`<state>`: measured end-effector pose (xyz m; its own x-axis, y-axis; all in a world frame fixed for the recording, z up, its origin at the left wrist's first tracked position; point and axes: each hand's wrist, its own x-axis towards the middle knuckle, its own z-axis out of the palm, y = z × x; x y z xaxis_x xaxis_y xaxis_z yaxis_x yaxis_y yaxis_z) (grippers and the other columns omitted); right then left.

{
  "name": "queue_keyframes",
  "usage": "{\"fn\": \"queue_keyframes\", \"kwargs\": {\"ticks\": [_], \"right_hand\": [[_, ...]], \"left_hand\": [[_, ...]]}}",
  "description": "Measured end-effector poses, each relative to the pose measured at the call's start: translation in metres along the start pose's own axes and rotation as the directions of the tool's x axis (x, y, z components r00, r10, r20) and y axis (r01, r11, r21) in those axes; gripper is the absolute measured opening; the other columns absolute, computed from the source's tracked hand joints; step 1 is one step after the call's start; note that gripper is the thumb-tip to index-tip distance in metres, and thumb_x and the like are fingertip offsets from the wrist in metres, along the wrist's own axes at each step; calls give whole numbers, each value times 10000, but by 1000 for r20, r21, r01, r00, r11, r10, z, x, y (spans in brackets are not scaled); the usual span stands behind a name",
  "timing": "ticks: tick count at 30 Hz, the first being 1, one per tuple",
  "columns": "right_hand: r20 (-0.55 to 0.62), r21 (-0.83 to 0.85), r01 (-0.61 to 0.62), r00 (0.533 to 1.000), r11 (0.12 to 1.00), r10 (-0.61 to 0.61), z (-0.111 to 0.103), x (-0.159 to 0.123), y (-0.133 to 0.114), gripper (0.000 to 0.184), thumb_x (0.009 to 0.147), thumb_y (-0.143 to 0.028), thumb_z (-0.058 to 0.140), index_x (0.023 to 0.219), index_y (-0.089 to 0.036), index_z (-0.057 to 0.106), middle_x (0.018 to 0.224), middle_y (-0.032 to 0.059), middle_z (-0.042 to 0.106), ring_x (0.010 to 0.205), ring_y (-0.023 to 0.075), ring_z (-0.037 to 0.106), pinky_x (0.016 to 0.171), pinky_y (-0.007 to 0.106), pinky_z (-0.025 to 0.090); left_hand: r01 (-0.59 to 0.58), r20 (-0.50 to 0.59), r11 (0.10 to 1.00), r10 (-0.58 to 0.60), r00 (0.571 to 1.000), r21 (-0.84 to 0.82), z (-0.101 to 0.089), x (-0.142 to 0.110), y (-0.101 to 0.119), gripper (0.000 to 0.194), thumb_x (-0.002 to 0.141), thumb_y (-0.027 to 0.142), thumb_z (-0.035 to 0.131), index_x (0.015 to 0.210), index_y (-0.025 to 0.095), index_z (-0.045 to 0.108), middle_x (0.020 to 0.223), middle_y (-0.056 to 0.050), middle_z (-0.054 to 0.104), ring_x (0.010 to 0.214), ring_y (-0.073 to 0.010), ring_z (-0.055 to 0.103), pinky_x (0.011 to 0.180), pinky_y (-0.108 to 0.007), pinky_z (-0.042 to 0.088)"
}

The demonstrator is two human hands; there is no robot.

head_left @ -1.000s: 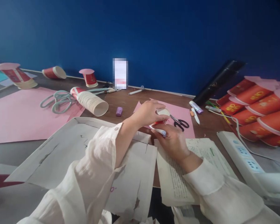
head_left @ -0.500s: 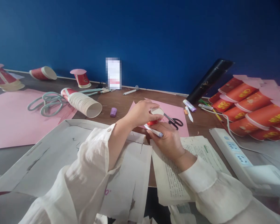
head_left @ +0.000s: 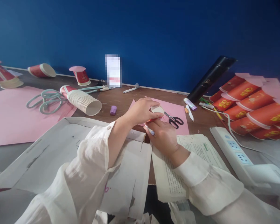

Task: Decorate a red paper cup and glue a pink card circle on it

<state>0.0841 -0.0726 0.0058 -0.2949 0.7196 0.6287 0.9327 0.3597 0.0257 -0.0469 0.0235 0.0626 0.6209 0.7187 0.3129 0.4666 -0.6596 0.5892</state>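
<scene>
My left hand [head_left: 143,109] is curled over a small paper cup [head_left: 157,109], with its pale round end showing between thumb and fingers and a bit of red side below. My right hand [head_left: 164,135] is closed around a slim white pen [head_left: 149,129] with a bluish end. It sits just below the left hand, close against the cup. The pen's tip and most of the cup are hidden by my fingers. Just beyond lie black-handled scissors [head_left: 174,120] on a pink paper sheet [head_left: 177,109].
Red cups [head_left: 249,105] are piled at right, by a power strip [head_left: 233,146]. A printed booklet [head_left: 177,174] and torn white cardboard [head_left: 126,174] lie in front. Stacked cups [head_left: 85,102], pale-handled scissors [head_left: 46,99] and a purple cap [head_left: 113,110] are at left. A black cylinder [head_left: 212,77] leans behind.
My right hand has shifted slightly left and in under my left hand, and the pen now points more steeply with less of it showing. My left hand keeps its hold on the cup.
</scene>
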Motion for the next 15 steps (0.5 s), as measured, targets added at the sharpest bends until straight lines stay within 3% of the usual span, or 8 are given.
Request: {"fn": "queue_keyframes", "kwargs": {"ticks": [7,9,12,15], "right_hand": [[4,-125,60,998,990,-60,1,9,-2,190,907,-231,570,843,-192,745,751,61,724,662,188,635,539,337,341],[3,-51,78,997,996,-78,-8,7,0,179,922,-250,575,863,-197,735,743,42,726,677,192,655,564,334,383],[-1,132,118,993,984,-119,-28,-3,5,146,924,-236,598,1017,-211,707,916,43,759,797,201,696,680,334,475],[-56,262,147,989,954,-137,-47,-18,14,234,870,-204,686,1100,-238,667,996,42,759,878,209,705,781,353,523]], "left_hand": [[-22,-3,1000,22,1000,-15,0,-2,-1,431,822,497,695,1143,212,727,1184,-53,697,1070,-215,634,949,-299,470],[-31,1,1000,31,1000,-2,0,-1,-2,418,832,496,686,1139,214,727,1173,-54,701,1069,-217,634,964,-310,460],[-52,13,999,52,999,9,0,-1,-3,424,838,521,671,1126,214,729,1134,-58,706,1079,-228,627,975,-333,447],[-46,25,999,46,999,0,0,-1,-3,454,837,562,658,1125,217,726,1158,-58,698,1105,-235,613,980,-339,438]]}}
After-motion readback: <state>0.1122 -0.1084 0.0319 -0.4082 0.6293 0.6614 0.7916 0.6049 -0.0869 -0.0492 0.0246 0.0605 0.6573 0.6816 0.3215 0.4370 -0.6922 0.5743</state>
